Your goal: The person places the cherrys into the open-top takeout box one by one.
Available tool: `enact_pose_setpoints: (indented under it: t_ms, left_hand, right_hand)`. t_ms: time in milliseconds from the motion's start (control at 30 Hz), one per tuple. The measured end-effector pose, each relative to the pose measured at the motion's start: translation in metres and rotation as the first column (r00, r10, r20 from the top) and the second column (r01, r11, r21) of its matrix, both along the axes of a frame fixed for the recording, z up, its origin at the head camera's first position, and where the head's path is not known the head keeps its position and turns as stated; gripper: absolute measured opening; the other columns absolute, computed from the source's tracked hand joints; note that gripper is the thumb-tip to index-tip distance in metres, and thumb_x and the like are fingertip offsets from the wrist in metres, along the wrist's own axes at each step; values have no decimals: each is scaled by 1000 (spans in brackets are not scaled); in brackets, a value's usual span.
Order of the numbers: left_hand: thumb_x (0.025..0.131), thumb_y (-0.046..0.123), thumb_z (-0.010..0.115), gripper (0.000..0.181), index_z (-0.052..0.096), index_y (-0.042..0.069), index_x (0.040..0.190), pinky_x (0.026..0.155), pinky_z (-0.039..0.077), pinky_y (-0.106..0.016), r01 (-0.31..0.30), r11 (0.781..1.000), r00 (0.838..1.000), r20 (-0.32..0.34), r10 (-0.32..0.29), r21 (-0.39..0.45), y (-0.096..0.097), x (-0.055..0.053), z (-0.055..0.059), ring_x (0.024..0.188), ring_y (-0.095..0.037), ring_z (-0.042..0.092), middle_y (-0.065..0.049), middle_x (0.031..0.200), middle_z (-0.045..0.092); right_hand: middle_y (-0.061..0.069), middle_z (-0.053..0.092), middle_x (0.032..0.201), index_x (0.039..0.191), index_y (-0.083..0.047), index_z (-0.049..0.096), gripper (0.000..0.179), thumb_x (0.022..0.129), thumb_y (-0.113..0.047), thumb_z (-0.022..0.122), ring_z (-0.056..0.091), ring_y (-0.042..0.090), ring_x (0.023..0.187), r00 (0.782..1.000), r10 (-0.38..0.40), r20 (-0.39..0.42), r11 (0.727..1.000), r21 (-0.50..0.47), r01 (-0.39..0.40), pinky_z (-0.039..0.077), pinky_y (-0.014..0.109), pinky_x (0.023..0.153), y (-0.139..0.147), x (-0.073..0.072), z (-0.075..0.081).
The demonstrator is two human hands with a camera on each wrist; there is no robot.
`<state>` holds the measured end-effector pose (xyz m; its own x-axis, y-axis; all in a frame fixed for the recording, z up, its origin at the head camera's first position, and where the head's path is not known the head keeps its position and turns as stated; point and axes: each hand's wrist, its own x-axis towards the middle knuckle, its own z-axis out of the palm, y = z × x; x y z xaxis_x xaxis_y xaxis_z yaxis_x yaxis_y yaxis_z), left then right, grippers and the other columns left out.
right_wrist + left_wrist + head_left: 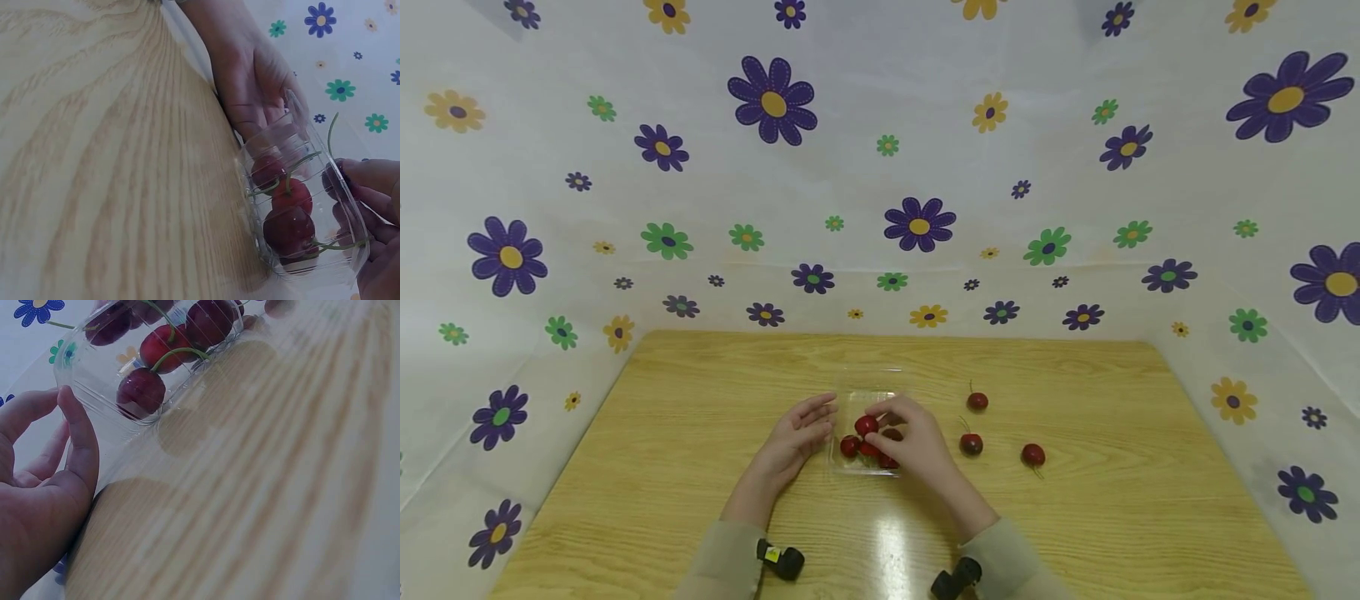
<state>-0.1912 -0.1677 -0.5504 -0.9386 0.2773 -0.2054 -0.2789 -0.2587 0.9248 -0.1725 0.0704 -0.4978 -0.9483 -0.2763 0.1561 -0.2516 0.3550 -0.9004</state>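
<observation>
Glossy, deep-red, green-stemmed cherries (849, 447) lie in a clear box (865, 473), lower centre of the frame. The right hand (917, 437) pinches one; the left hand (792, 442), fingers loosely extended, is at its left side.

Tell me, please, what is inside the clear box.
Red cherries, some with stems; in the head view, the right grip, pinching one cherry, partly hides what the clear box holds.

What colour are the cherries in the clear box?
The cherries are red, mostly dark; the left wrist view shows it best.
</observation>
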Motion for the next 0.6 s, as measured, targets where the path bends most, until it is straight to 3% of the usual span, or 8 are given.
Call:
enact_pose_setpoints:
  t_ms: [167,367,600]
  left_hand:
    - [104,-4,57,58,38,-6,159,85,55,-19,-4,1000,1000,-1,4,-4,0,0,0,111,-7,61,-1,132,58]
    - [104,-5,56,58,37,-5,159,86,55,-20,-3,1000,1000,8,3,3,0,0,-1,112,-8,61,-1,133,57]
    - [104,-3,58,60,36,-5,160,88,55,-20,17,1000,1000,-15,-17,1,-1,1,-2,113,-8,61,-3,137,57]
  right_hand:
    - [11,74,112,114,-6,76,25,90,-1,82,74,28,99,1000,-10,-27,995,98,12,65,39,84,-2,2,1]
    - [6,75,112,114,-10,77,26,90,-7,85,74,24,97,995,-5,-101,969,244,29,64,40,86,-3,3,1]
    - [6,75,115,116,-10,78,26,91,-9,84,73,23,99,993,-2,-121,961,275,35,63,44,88,-4,3,0]
